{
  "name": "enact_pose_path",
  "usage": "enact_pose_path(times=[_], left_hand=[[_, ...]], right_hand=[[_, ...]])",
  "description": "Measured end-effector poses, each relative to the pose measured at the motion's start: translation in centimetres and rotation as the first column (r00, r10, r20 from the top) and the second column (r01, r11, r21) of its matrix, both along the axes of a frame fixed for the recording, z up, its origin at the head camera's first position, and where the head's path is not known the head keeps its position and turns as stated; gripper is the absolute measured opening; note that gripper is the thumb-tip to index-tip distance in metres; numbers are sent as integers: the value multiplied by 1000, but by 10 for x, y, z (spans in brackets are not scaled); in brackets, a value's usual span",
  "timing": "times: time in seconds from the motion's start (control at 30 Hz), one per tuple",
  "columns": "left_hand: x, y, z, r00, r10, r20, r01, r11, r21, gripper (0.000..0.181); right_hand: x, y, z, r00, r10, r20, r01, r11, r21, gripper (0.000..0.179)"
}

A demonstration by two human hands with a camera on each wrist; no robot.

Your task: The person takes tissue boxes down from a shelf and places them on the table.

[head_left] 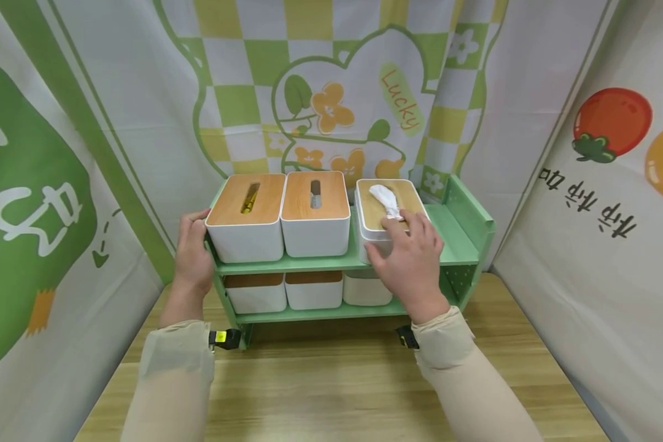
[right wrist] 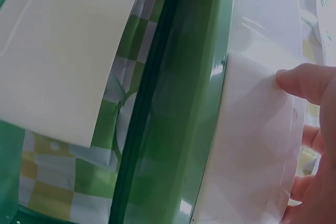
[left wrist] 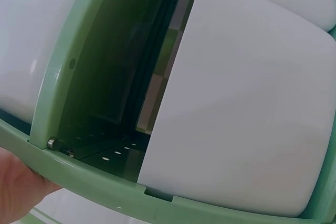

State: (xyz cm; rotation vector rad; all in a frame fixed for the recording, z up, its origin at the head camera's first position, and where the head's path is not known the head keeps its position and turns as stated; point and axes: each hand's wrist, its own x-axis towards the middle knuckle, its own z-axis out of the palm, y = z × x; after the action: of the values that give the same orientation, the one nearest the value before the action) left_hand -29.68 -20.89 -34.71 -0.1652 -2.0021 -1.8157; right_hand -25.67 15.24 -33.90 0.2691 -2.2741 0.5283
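A green two-tier shelf [head_left: 304, 264] stands on the wooden table with white boxes on both tiers. My left hand [head_left: 193, 255] holds the shelf's left end, its fingers bent over the top beside a wood-lidded box [head_left: 245, 242]. At the right, my right hand [head_left: 414, 258] grips a white tissue box [head_left: 367, 245], with the thumb [right wrist: 302, 83] against its front. A white tissue [head_left: 383, 197] sticks out of that box's wooden lid, by my fingertips. In the left wrist view, only part of my left hand [left wrist: 21, 187] shows past the green edge.
Another wood-lidded box [head_left: 316, 236] stands in the middle of the upper tier. Below are several white boxes, one at the left [head_left: 256, 299]. The shelf's right end panel [head_left: 469, 215] rises beyond the tissue box. A patterned curtain [head_left: 254, 110] hangs close behind.
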Motion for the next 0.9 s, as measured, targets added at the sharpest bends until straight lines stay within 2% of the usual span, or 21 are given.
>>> enact_pose_path(times=[0.17,0.47,0.7,0.9], left_hand=[[1,0,1,1000,-4,-5,4,1000,19,42],[1,0,1,1000,-5,8,5,1000,25,42],[0,0,3,1000,-4,7,3,999,46,38],[2,-2,10,998,10,69,-12,1000,27,36]], right_hand=[[1,7,0,1000,-9,12,9,1000,-7,45],[7,28,-2,999,-27,-20,26,999,-39,42],[10,45,-2,999,-45,-2,45,998,-35,42],[14,51,4,997,-74,39,74,997,-12,44]])
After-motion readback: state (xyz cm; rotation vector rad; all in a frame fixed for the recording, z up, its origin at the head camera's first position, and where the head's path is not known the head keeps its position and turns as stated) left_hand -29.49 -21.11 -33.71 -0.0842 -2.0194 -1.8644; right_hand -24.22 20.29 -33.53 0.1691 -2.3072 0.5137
